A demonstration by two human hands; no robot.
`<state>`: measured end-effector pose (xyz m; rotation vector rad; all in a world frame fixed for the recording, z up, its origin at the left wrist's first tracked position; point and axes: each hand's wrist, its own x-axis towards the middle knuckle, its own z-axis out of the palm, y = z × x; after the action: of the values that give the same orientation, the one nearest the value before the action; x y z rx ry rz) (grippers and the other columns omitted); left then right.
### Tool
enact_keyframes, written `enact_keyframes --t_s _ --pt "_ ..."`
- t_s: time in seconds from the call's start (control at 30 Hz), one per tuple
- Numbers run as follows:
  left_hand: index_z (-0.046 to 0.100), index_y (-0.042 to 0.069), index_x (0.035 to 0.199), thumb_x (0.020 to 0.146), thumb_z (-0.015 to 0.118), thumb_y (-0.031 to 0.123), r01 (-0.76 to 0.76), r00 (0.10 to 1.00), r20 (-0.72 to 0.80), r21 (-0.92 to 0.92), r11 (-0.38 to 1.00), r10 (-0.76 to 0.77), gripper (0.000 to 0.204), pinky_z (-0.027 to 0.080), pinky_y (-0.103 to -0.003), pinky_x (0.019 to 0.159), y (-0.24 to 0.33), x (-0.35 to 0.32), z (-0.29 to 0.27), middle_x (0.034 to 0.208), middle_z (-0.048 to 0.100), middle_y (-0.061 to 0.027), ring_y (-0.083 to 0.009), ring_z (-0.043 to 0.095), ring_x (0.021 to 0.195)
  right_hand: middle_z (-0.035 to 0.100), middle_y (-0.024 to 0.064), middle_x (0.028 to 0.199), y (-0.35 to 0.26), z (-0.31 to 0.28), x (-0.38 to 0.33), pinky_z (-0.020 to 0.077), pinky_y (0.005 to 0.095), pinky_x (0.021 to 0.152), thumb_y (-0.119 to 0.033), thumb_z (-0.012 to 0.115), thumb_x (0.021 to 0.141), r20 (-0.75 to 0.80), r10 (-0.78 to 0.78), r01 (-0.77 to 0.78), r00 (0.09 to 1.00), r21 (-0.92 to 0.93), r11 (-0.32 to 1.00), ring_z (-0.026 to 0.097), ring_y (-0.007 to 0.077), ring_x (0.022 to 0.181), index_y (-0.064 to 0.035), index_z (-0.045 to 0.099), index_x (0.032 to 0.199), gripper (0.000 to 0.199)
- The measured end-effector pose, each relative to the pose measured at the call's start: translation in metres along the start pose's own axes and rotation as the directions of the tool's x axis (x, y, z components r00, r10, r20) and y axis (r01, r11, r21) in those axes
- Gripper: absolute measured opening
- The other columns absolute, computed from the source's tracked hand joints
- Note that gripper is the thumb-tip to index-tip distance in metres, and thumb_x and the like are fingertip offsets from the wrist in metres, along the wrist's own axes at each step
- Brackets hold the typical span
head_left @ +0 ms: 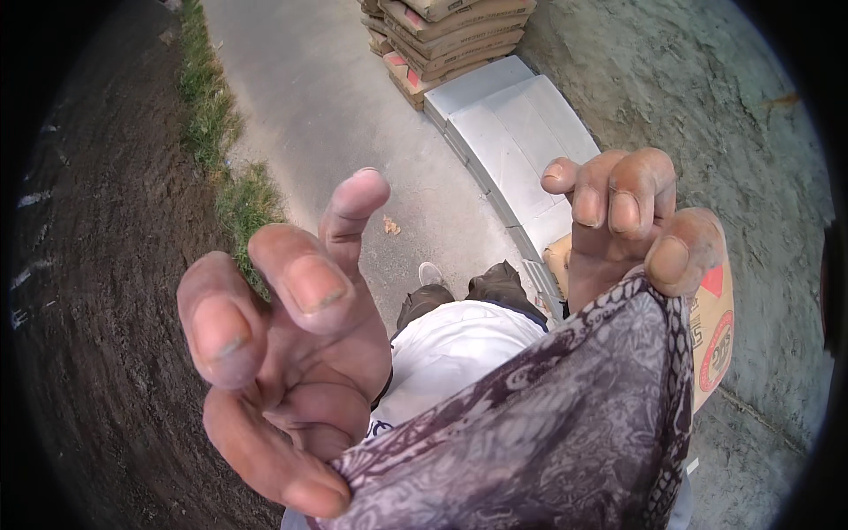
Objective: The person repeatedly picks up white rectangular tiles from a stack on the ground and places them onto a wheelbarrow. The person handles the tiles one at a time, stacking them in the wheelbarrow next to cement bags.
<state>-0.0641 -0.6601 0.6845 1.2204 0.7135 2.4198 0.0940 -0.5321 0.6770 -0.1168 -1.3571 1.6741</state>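
Note:
A purple and white patterned cloth stretches across the lower right, close to my view. My right hand grips its upper corner between thumb and fingers, with the other fingers curled. On the left, my left hand is raised with its palm towards me. Its fingers are bent and spread apart, and one fingertip touches the cloth's left edge. Below the hands show my white shirt, dark trousers and one light shoe.
Stacked paper sacks stand ahead beside light grey slabs. Another printed sack shows behind my right hand. A rough grey wall lies right; grass and dark soil border the paved path on the left.

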Motion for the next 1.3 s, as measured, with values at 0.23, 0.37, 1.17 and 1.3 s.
enact_keyframes --t_s 0.23,0.37,1.17,1.3 --pt "0.077 0.042 0.078 0.064 0.09 0.041 -0.102 0.969 -0.231 -0.05 0.994 0.088 0.019 0.009 -0.059 0.124 -0.043 0.069 -0.045 0.128 0.052 0.0154 -0.0191 0.046 0.126 0.055 -0.0093 0.105 0.016 0.001 0.057 0.0292 0.0408 0.103 -0.024 0.08 0.087 -0.092 -0.172 0.178 0.981 0.068 0.982 0.05 0.009 0.101 -0.0266 0.07 0.096 0.014" --pt "0.078 0.042 0.085 0.067 0.089 0.041 -0.027 0.996 -0.086 -0.098 0.995 0.019 0.022 0.01 -0.053 0.122 -0.081 0.096 -0.073 0.127 0.051 0.0177 -0.0125 0.046 0.122 0.053 -0.0063 0.107 0.05 -0.018 0.091 0.0329 0.0398 0.1 -0.03 0.078 0.09 -0.098 -0.118 0.117 0.988 -0.023 0.993 0.049 0.0091 0.105 -0.0305 0.066 0.111 0.024" --pt "0.062 0.002 0.122 0.097 0.068 0.036 0.868 -0.198 -0.395 0.355 -0.348 -0.897 0.043 0.053 -0.033 0.085 -0.657 0.128 -0.407 0.115 0.067 -0.0101 -0.0183 0.065 0.097 0.069 0.0033 0.088 0.503 -0.359 0.068 0.0462 0.0263 0.065 -0.027 0.062 0.096 -0.791 0.612 -0.928 0.012 0.219 0.301 0.056 0.01 0.071 -0.0027 0.068 0.115 0.031" --pt "0.063 0.002 0.119 0.098 0.066 0.035 0.837 -0.31 -0.414 0.307 -0.453 -0.855 0.039 0.053 -0.031 0.081 -0.751 0.12 -0.456 0.112 0.065 -0.0121 -0.0175 0.063 0.096 0.069 0.0024 0.091 0.536 -0.355 0.104 0.0457 0.0253 0.066 -0.027 0.062 0.098 -0.821 0.554 -0.826 -0.138 0.404 0.393 0.057 0.0093 0.074 -0.0035 0.068 0.114 0.03"
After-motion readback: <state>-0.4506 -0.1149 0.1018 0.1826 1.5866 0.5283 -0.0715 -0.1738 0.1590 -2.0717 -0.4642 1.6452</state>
